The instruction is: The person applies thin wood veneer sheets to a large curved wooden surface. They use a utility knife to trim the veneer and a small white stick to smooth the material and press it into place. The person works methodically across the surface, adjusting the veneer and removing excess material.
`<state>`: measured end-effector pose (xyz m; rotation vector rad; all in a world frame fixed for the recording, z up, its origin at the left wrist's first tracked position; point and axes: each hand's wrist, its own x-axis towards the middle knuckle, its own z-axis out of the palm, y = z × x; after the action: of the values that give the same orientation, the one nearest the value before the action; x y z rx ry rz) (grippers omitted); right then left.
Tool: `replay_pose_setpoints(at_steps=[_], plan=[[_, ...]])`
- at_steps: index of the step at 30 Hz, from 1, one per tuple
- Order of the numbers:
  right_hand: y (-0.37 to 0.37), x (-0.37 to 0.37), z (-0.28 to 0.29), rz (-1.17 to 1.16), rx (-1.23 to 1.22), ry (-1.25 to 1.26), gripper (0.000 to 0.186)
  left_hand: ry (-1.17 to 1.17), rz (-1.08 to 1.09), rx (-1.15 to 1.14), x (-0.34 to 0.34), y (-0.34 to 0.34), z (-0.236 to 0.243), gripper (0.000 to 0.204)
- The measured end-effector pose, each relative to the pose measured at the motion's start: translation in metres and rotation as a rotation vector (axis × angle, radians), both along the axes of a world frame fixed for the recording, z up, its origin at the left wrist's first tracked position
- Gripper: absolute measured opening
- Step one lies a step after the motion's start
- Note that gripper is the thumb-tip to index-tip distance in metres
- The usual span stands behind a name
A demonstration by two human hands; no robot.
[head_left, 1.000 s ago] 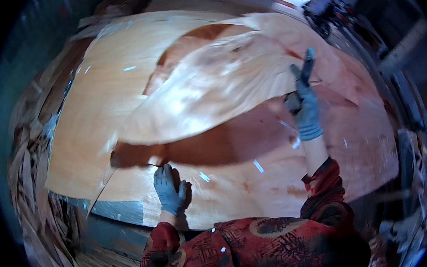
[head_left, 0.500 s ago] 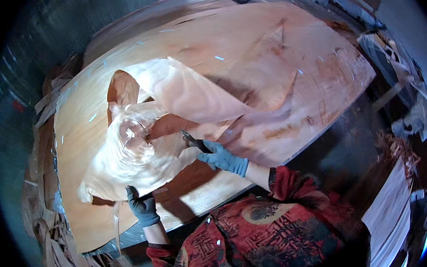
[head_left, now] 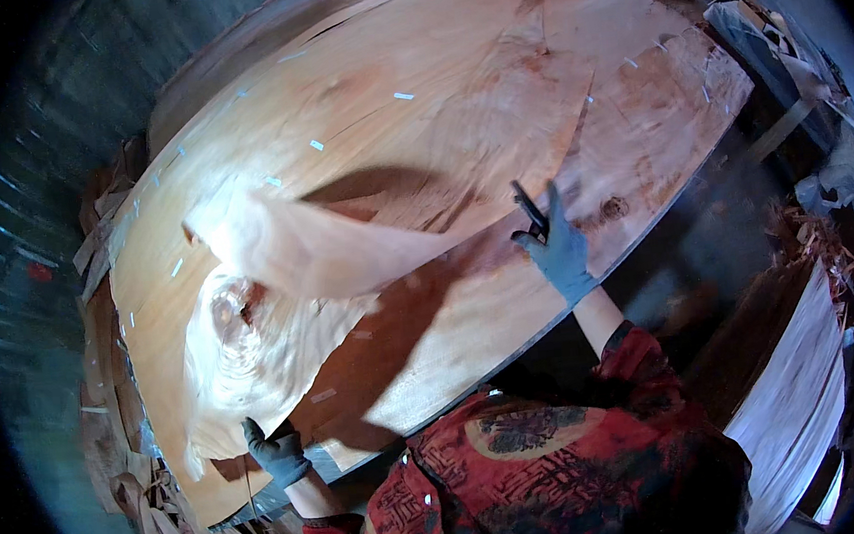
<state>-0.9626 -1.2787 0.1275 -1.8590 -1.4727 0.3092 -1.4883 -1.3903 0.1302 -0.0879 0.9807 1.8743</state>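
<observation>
A pale, thin sheet of wood veneer (head_left: 325,250) rises off the stack, its far part curled over. At its left end, a knot with a torn hole is ringed by wavy grain. My left hand (head_left: 277,453), gloved in blue-grey, pinches the near left edge of this sheet. Farther right, over the stack, my right hand (head_left: 558,252) wears a similar glove and holds a slim dark hand tool (head_left: 528,205). One finger of that hand stretches out beside the tool, whose exact kind I cannot make out.
Beneath lies a broad veneer stack (head_left: 457,134) with small white tape strips, cracks and a brown knot (head_left: 613,209). Veneer scraps (head_left: 171,523) heap up at lower left. A corrugated wall (head_left: 51,206) stands left; pale sheets (head_left: 791,429) lie at lower right.
My right hand has moved right and away from the knot area with the tool. The raised veneer has flattened and swung lower; my left hand still grips its edge. The view has shifted.
</observation>
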Motion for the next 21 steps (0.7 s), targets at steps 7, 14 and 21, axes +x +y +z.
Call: replay_pose_setpoints(at_steps=[7, 14, 21], plan=[[0.041, 0.043, -0.022, 0.286, -0.074, -0.348, 0.015, 0.030, 0.002, 0.014, -0.011, 0.000, 0.001, 0.036], [0.064, 0.057, -0.029, 0.512, 0.182, -0.338, 0.019, 0.272, 0.020, 0.067, -0.018, 0.003, 0.014, 0.043], [0.053, 0.025, -0.068, 0.755, 0.473, -0.339, 0.021, 0.346, 0.101, 0.201, -0.079, -0.012, 0.009, 0.035]])
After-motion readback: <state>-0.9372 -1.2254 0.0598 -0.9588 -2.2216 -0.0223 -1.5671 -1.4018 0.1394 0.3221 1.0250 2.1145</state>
